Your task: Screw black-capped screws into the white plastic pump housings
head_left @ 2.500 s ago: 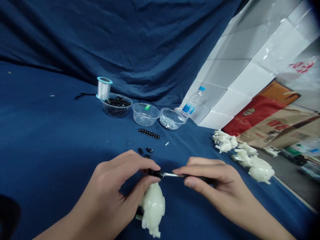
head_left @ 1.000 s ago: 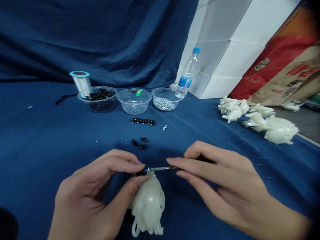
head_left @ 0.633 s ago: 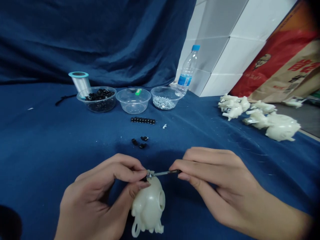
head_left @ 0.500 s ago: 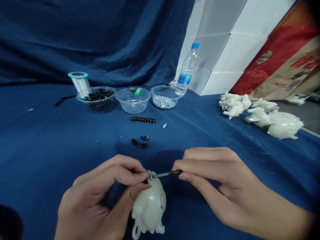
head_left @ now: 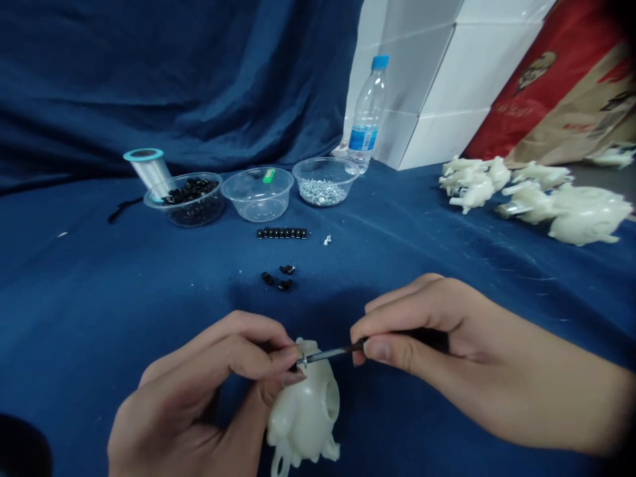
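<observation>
My left hand (head_left: 203, 391) is closed in a pinch between thumb and forefinger on a small black piece, mostly hidden by the fingertips. A silver screw (head_left: 305, 360) stands at that piece, its head towards the right. My right hand (head_left: 447, 351) is closed round the dark handle of a screwdriver (head_left: 332, 354), whose metal shaft points left and meets the screw. Below and behind the pinch is a cream-white plastic piece (head_left: 308, 421), rounded, with a round opening on its right side and a loop at the bottom. Whether my left hand touches it I cannot tell.
Farther back are three clear bowls: black parts (head_left: 191, 192), a bowl with a green sticker (head_left: 258, 211), and screws (head_left: 322, 192). Nearer lie a black row (head_left: 281, 233), loose screws (head_left: 327, 240) and loose black pieces (head_left: 285, 285). A bottle (head_left: 365, 126) and white plastic pieces (head_left: 589, 215) stand right.
My right hand has rolled, its thumb now lying along the screwdriver handle. The screwdriver still meets the screw in my left pinch. The camera view has shifted slightly.
</observation>
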A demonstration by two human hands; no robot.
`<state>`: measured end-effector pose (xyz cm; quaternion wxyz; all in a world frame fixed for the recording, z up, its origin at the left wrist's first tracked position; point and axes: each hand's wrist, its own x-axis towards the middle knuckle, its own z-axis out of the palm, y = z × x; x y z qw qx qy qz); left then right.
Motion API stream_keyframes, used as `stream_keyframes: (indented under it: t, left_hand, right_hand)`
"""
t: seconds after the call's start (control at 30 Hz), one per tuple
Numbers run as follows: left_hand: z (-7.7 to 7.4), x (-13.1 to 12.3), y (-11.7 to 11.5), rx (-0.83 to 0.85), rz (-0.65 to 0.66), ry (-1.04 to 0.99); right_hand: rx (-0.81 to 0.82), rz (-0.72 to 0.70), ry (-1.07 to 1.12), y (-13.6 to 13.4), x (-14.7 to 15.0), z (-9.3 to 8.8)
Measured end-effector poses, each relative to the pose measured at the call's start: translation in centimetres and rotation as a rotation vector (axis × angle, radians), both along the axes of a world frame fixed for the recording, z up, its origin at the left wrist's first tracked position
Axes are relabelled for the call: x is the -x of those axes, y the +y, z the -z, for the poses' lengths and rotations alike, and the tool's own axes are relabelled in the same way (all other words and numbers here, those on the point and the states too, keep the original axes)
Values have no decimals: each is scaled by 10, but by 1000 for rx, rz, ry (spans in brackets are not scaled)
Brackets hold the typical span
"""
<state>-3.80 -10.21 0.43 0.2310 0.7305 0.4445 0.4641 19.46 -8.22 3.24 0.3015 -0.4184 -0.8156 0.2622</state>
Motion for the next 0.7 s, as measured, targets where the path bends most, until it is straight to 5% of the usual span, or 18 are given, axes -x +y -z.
stream_keyframes:
  t: [0.27, 0.47, 0.7]
  left_hand:
    - [-2, -2, -3, -44, -25, 59]
    - [-3, -4, 5, 140, -105, -110]
    - [-14, -4, 13, 540, 36, -433]
  right_hand:
    - [246, -77, -2, 5, 2, -6]
    - [300, -125, 22, 14, -6, -11]
    - [-90, 25, 383, 1, 19, -2]
